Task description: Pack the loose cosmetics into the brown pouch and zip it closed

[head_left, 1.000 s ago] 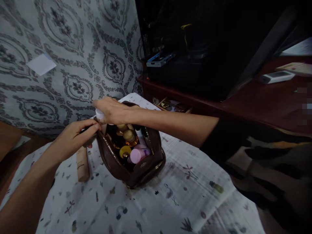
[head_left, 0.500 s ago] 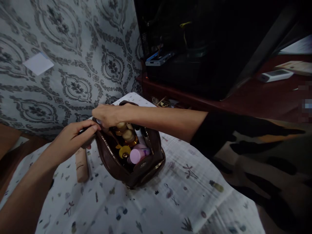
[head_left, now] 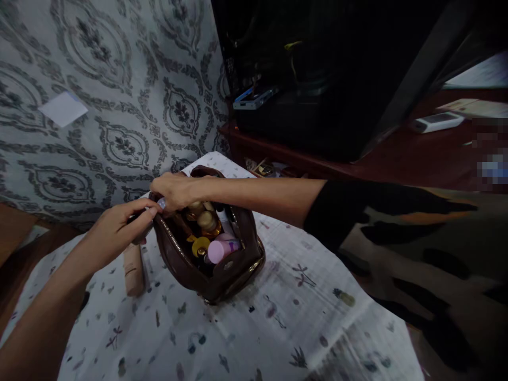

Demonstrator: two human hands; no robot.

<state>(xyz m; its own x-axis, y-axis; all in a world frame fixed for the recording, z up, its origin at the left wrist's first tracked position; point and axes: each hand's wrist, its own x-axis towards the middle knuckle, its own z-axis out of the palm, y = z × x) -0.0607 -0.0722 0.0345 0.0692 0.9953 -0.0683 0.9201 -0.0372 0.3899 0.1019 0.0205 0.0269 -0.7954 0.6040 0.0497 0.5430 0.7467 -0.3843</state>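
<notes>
A brown zip-top pouch (head_left: 222, 272) stands open on a white printed cloth (head_left: 246, 338), packed with bottles with gold, yellow and pink caps (head_left: 216, 250). My right hand (head_left: 174, 190) reaches across its left rim, fingers closed round a small white-capped container (head_left: 161, 202) that is mostly hidden and sits low at the pouch mouth. My left hand (head_left: 115, 230) pinches the pouch's left edge, fingers curled. A beige tube (head_left: 134, 270) lies on the cloth just under that hand.
A patterned grey wall (head_left: 119, 106) rises behind, with a white paper note (head_left: 63, 108) stuck on it. To the right a dark wooden shelf (head_left: 357, 164) carries a black box, a small blue-white device (head_left: 254, 98) and a white remote (head_left: 436, 123).
My right hand has lowered the white-capped container from above the rim down into the pouch mouth. My left hand has kept its grip on the pouch edge.
</notes>
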